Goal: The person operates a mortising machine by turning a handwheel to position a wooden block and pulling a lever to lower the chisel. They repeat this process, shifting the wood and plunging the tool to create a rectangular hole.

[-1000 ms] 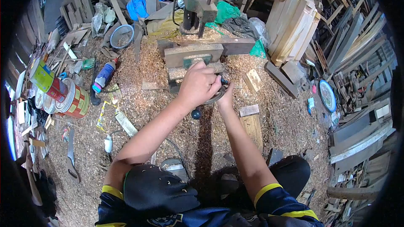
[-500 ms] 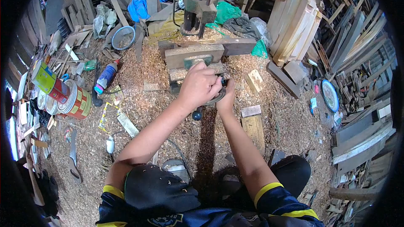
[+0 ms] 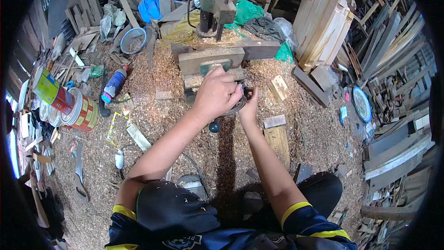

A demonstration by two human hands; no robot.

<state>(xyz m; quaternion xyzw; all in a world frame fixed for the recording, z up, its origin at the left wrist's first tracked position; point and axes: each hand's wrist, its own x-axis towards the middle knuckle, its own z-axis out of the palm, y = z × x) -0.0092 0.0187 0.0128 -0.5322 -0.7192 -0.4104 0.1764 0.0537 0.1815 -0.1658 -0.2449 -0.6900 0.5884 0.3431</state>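
Note:
Both my hands are at a round metal handwheel (image 3: 237,107) in front of a drilling machine (image 3: 223,11). My left hand (image 3: 216,93) is curled over the wheel's upper left, just below a green metal block (image 3: 215,66); what its fingers hold is hidden. My right hand (image 3: 249,105) is at the wheel's right side, fingers bent round a dark knob that is partly hidden. A second dark ball knob (image 3: 214,127) sticks out below the wheel. A wooden piece (image 3: 211,59) lies across behind the green block, with a longer dark board (image 3: 261,50) behind it.
Wood shavings cover the ground. Paint buckets (image 3: 82,111), a blue bottle (image 3: 114,83) and a handsaw (image 3: 79,171) are at the left. Small wood blocks (image 3: 279,88) lie at the right, near stacked pale boards (image 3: 323,23) and a round blue-rimmed dish (image 3: 361,104).
The fingers of my right hand have shifted slightly at the knob and look a little looser. The whole view has moved slightly.

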